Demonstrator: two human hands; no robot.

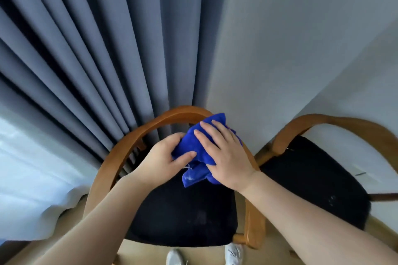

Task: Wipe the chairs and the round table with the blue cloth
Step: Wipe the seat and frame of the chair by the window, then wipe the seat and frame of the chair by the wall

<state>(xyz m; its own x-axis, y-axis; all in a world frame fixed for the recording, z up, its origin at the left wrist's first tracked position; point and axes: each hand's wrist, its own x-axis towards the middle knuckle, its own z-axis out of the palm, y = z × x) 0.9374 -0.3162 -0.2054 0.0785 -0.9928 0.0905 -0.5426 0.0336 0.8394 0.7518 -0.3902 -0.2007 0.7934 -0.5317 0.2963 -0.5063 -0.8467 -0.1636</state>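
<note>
A bright blue cloth [199,153] is bunched over the curved back rail of a wooden chair [120,155] with a black seat, right below me. My left hand [163,159] grips the cloth's left side with thumb and fingers. My right hand [224,155] lies flat on top of the cloth, fingers spread, pressing it against the rail's right part. A second wooden chair [336,125] with a black seat stands to the right. The round table is not in view.
Grey-blue pleated curtains [97,49] hang behind the left chair, with a white sheer curtain [32,168] at the lower left. A pale wall [301,49] stands behind both chairs. My white shoes [233,253] show on the tan floor below the seat.
</note>
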